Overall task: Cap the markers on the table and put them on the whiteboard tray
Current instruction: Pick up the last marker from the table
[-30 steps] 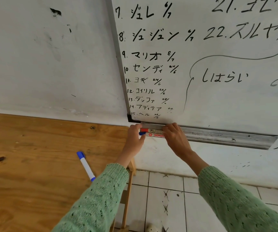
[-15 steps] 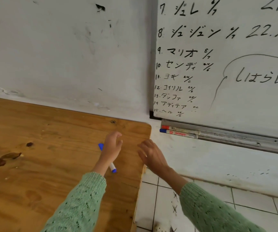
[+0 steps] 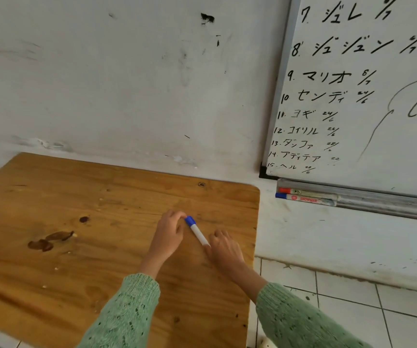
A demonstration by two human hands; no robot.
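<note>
On the whiteboard (image 3: 368,101) I read numbered katakana lines: 7 ジュレ, 8 ジュジュン, 9 マリオ, 10 センディ, 11 ヨギ, 12 コイリル, 13 ダンファ, 14 アディテア, 15 ヘル. The marker (image 3: 307,198) print in the tray is too blurred.

blue-capped marker (image 3: 197,231): flat on table | two capped markers (image 3: 307,196): in whiteboard tray (image 3: 388,205)

Three markers, two hands, one table, one tray

One blue-capped marker (image 3: 197,231) lay on the single wooden table (image 3: 76,222); two more, a red-capped marker (image 3: 307,191) and another blue marker (image 3: 305,199), sat in the one whiteboard tray (image 3: 383,204).
</note>
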